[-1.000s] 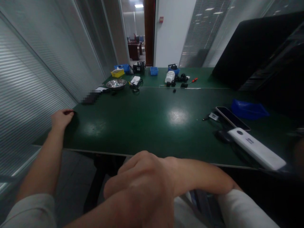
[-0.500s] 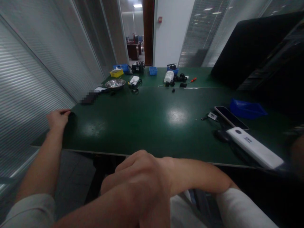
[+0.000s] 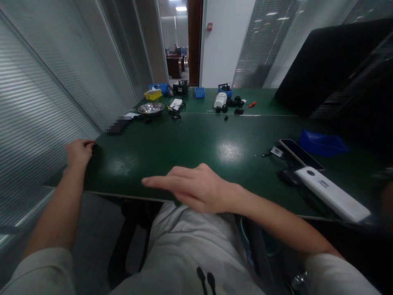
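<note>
The green surface, stiff and surely heavy, has its near-left corner under the left hand (grip curled, empty), while the right hand hovers flat-open over its near edge, best taken underneath.

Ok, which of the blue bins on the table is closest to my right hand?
The flattened dark-blue bin at the right, beside the phone; the other blue bins sit at the far end. Your right hand is open.

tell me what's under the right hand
The right hand, open and palm down, is over the near edge of the green table. Nothing shows between its fingers; whatever lies beneath the palm is covered. Below the edge are the person's light trousers.
</note>
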Available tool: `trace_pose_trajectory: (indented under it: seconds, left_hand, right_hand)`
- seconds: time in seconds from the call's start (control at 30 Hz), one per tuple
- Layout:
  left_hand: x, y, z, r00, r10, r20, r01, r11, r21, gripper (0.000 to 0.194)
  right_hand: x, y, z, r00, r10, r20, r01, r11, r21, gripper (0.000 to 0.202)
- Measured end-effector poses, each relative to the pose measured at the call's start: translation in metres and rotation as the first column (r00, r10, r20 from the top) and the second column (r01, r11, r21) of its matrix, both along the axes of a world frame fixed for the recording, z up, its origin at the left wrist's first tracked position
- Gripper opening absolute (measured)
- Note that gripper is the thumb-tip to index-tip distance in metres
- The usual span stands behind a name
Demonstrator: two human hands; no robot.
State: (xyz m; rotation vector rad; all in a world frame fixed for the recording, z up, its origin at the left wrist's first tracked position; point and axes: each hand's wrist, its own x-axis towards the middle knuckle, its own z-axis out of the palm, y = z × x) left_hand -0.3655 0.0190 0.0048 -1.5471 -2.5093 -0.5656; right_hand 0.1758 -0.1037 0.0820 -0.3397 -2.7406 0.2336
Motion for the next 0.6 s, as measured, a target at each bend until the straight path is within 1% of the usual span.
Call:
trace_pose_trajectory:
  seconds: [0.07,0.13,0.17,0.23,0.3,0.4,0.47,0.5,0.53,0.6]
  left_hand:
    - [0.002,-0.001,0.001,0.996,-0.031,-0.079,0.03,0.999,-0.016,0.041]
    - [0.003,-0.001,0.0,0.985,-0.053,-0.167,0.044,0.998,-0.052,0.043]
    - [0.003,-0.001,0.0,0.976,-0.061,-0.21,0.048,0.997,-0.067,0.044]
    - [0.002,-0.001,-0.002,0.958,-0.076,-0.276,0.054,0.995,-0.085,0.046]
    - [0.001,-0.002,-0.003,0.946,-0.101,-0.309,0.072,0.992,-0.102,0.047]
    - [0.0,-0.002,-0.003,0.941,-0.126,-0.313,0.087,0.987,-0.135,0.044]
    - [-0.001,-0.001,-0.003,0.945,-0.116,-0.305,0.076,0.987,-0.142,0.043]
    - [-0.001,-0.001,-0.002,0.947,-0.111,-0.302,0.071,0.988,-0.14,0.042]
    - [-0.001,0.0,-0.002,0.948,-0.109,-0.3,0.07,0.988,-0.138,0.041]
    - [-0.001,0.001,-0.002,0.947,-0.111,-0.3,0.072,0.988,-0.14,0.041]
  right_hand:
    - [0.013,0.025,-0.013,0.996,-0.083,0.014,0.083,0.996,-0.01,0.052]
    - [0.035,0.052,-0.033,0.987,-0.144,0.068,0.145,0.989,-0.008,0.047]
    - [0.048,0.067,-0.044,0.977,-0.196,0.082,0.198,0.98,-0.024,0.045]
    - [0.076,0.096,-0.063,0.949,-0.304,0.079,0.307,0.951,-0.032,0.042]
    - [0.103,0.123,-0.076,0.899,-0.435,0.043,0.437,0.899,-0.024,0.038]
    - [0.131,0.151,-0.085,0.827,-0.562,-0.008,0.561,0.827,-0.028,0.036]
    - [0.139,0.161,-0.088,0.758,-0.647,-0.083,0.643,0.762,-0.079,0.036]
    - [0.14,0.164,-0.09,0.738,-0.669,-0.085,0.664,0.743,-0.087,0.035]
    - [0.14,0.164,-0.091,0.732,-0.677,-0.077,0.672,0.736,-0.08,0.035]
    - [0.138,0.163,-0.092,0.745,-0.666,-0.04,0.665,0.746,-0.04,0.034]
